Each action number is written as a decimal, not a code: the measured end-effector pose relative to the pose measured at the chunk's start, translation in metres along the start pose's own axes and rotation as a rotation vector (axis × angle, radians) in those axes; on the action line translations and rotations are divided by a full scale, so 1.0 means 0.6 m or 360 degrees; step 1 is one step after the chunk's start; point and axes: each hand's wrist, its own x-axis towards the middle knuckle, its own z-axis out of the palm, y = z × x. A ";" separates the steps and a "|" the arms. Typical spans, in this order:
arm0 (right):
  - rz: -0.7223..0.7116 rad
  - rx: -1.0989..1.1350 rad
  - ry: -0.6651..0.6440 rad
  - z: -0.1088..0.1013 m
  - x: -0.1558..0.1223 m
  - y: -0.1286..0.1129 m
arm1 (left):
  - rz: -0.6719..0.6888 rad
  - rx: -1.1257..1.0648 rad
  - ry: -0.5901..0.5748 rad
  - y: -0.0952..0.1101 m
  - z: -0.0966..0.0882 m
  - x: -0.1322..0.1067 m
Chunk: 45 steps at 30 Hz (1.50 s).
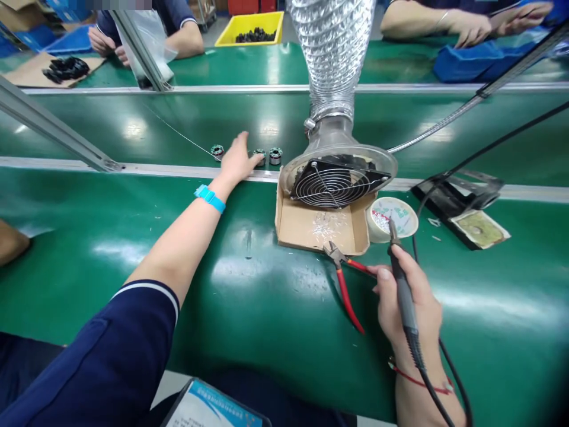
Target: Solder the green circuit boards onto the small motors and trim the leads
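My left hand (237, 159) reaches out to the far metal rail, fingers and thumb apart. It is among small round parts that look like motor stators with green boards: one (217, 152) to its left, one (259, 157) at its thumb, another (275, 156) further right. Whether it touches any is hard to see. In my right hand (413, 296) is a soldering iron (403, 290), tip pointing away over a tape roll (393, 219). Red-handled diagonal cutters (342, 267) lie spread on the table, one handle end at my right fingers; I cannot tell whether they grip it.
A cardboard tray (293, 228) with wire clippings sits beneath a fan hood (338, 178) on a foil duct (333, 53). A soldering iron stand (471, 207) with a sponge is at right. Two co-workers' hands (471, 26) (104, 44) are across the bench.
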 end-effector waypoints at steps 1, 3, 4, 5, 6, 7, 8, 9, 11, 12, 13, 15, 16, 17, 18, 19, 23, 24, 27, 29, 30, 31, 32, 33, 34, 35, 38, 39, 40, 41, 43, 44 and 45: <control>-0.0036 0.0004 -0.0026 0.000 0.002 -0.002 | -0.0060 0.0006 0.0089 -0.019 -0.012 0.004; -0.0116 0.0012 -0.0056 0.000 0.007 -0.008 | -0.0201 0.0056 0.0182 -0.058 -0.038 0.013; -0.0147 0.0010 -0.0066 0.000 0.008 -0.012 | -0.0239 0.0089 0.0167 -0.074 -0.051 0.016; -0.0174 0.0004 -0.0068 0.000 0.009 -0.015 | -0.0248 0.0118 0.0128 -0.087 -0.063 0.018; -0.0194 0.0000 -0.0065 0.000 0.009 -0.018 | -0.0225 0.0134 0.0084 -0.096 -0.071 0.016; -0.0207 0.0003 -0.0061 -0.001 0.009 -0.020 | -0.0181 0.0134 0.0043 -0.099 -0.077 0.011; -0.0219 0.0014 -0.0054 -0.001 0.008 -0.022 | -0.0121 0.0124 -0.0002 -0.096 -0.079 0.003; -0.0234 0.0027 -0.0047 -0.002 0.007 -0.023 | -0.0052 0.0104 -0.0056 -0.089 -0.078 -0.010; -0.0259 0.0057 -0.0041 -0.003 0.005 -0.024 | 0.0114 0.0045 -0.0188 -0.065 -0.067 -0.043; -0.0262 0.0061 -0.0038 -0.003 0.005 -0.024 | 0.0198 0.0014 -0.0261 -0.050 -0.060 -0.060; -0.0259 0.0059 -0.0036 -0.003 0.004 -0.024 | 0.0273 -0.0014 -0.0329 -0.034 -0.053 -0.075; -0.0253 0.0052 -0.0033 -0.003 0.004 -0.023 | 0.0368 -0.0065 -0.0434 -0.004 -0.042 -0.091; -0.0250 0.0054 -0.0028 -0.003 0.003 -0.022 | 0.0382 -0.0089 -0.0446 0.009 -0.039 -0.089; -0.0252 0.0056 -0.0024 -0.003 0.003 -0.021 | 0.0372 -0.0105 -0.0410 0.021 -0.037 -0.081; -0.0257 0.0058 -0.0022 -0.003 0.004 -0.020 | 0.0339 -0.0102 -0.0330 0.031 -0.036 -0.067; -0.0262 0.0054 -0.0024 -0.005 0.005 -0.019 | 0.0289 -0.0062 -0.0236 0.039 -0.034 -0.049; -0.0252 0.0025 -0.0017 -0.012 0.011 -0.013 | 0.0078 0.0244 -0.0174 0.055 -0.025 0.023; -0.0239 0.0026 -0.0015 -0.014 0.013 -0.011 | 0.0070 0.0280 -0.0232 0.055 -0.024 0.032; -0.0202 0.0048 -0.0018 -0.018 0.016 -0.007 | 0.0152 0.0263 -0.0308 0.049 -0.030 0.023; -0.0180 0.0068 -0.0026 -0.019 0.015 -0.005 | 0.0244 0.0230 -0.0362 0.037 -0.045 -0.010; -0.0158 0.0073 -0.0032 -0.019 0.013 -0.003 | 0.0293 0.0212 -0.0417 0.029 -0.055 -0.032; -0.0125 0.0076 -0.0041 -0.018 0.012 -0.001 | 0.0332 0.0200 -0.0483 0.019 -0.066 -0.057; -0.0088 0.0085 -0.0057 -0.018 0.010 0.000 | 0.0367 0.0192 -0.0556 0.009 -0.076 -0.083; -0.0056 0.0097 -0.0069 -0.017 0.009 0.002 | 0.0385 0.0188 -0.0611 -0.001 -0.086 -0.110; -0.0033 0.0108 -0.0075 -0.017 0.008 0.003 | 0.0385 0.0182 -0.0649 -0.012 -0.095 -0.136; -0.0028 0.0115 -0.0070 -0.016 0.006 0.003 | 0.0370 0.0150 -0.0697 -0.022 -0.101 -0.160; -0.0099 0.0089 0.0040 -0.016 0.003 -0.001 | 0.0300 -0.0075 -0.0838 -0.049 -0.108 -0.217; -0.0132 0.0075 0.0099 -0.017 0.002 -0.004 | 0.0289 -0.0146 -0.0850 -0.056 -0.107 -0.230; -0.0167 0.0076 0.0160 -0.018 -0.001 -0.009 | 0.0284 -0.0195 -0.0832 -0.061 -0.106 -0.241; -0.0208 0.0091 0.0223 -0.019 -0.004 -0.014 | 0.0287 -0.0217 -0.0794 -0.063 -0.104 -0.249; -0.0292 0.0177 0.0317 -0.020 -0.015 -0.025 | 0.0312 -0.0263 -0.0739 -0.059 -0.103 -0.265; -0.0320 0.0254 0.0334 -0.020 -0.023 -0.032 | 0.0335 -0.0295 -0.0744 -0.051 -0.103 -0.273; -0.0332 0.0353 0.0343 -0.020 -0.032 -0.039 | 0.0364 -0.0331 -0.0776 -0.040 -0.105 -0.282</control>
